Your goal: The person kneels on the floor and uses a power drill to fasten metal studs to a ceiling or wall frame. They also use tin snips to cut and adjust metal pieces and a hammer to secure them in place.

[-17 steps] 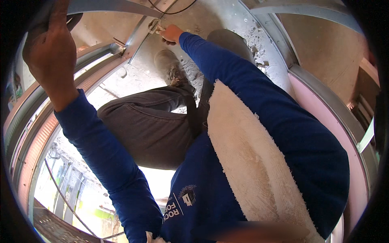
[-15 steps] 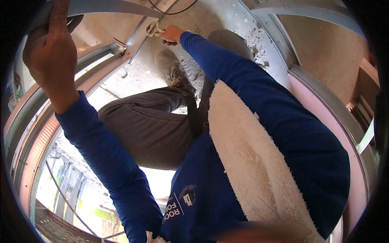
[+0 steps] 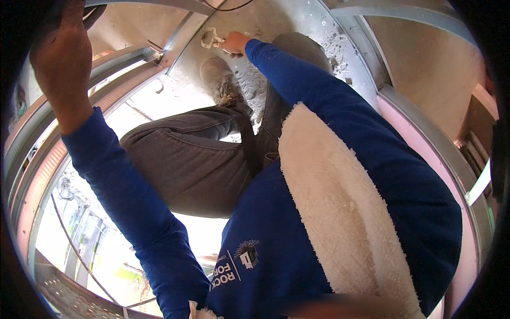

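My right hand (image 3: 235, 43) reaches far out over the floor, closed around the handles of light-coloured metal locking clamp pliers (image 3: 211, 38). The pliers' C-shaped jaws point left, beside a metal floor track, and nothing shows between them. My left hand (image 3: 62, 61) is raised at the upper left, next to a curved grey metal profile (image 3: 154, 5). One finger stretches upward; the others lie in shadow at the picture's rim, so I cannot make out whether they grip anything. A dark shape (image 3: 94, 17) shows just beside that finger.
Metal studs and tracks (image 3: 366, 48) frame both sides, with board panels (image 3: 419, 69) behind them. Dust and rubble (image 3: 345, 64) lie on the floor near my boot (image 3: 217, 74). A dark cable (image 3: 77, 247) hangs at lower left. A cream towel (image 3: 334, 196) drapes over my chest.
My right hand and the pliers have shifted slightly to the right in the picture. My left hand has moved a little up and left, nearer the rim.
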The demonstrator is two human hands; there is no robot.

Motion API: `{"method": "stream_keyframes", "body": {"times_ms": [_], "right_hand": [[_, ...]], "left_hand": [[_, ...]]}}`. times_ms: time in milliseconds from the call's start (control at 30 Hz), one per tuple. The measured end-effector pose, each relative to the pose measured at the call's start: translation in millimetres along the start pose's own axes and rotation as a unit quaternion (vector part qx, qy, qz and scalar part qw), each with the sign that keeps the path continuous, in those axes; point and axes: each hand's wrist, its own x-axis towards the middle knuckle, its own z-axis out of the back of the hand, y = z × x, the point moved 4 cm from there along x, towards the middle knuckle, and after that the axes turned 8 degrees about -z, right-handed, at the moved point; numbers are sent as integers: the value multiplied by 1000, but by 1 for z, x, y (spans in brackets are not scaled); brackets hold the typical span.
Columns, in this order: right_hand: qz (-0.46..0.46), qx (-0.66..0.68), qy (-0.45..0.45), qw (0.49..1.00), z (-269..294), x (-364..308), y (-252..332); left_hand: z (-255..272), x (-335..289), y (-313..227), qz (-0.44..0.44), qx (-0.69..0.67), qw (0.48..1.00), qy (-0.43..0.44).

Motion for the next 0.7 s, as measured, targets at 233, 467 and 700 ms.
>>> {"method": "stream_keyframes", "body": {"times_ms": [233, 467, 700], "right_hand": [[-95, 368, 17, 925, -20, -5, -2], [-61, 707, 149, 688, -20, -71, 35], [-83, 757, 111, 639, -18, -87, 38]], "left_hand": [[-79, -55, -47, 202, -513, 767, 328], [-178, -100, -201, -219, -399, 759, 465], [-212, -123, -268, 263, -538, 625, 500]]}}
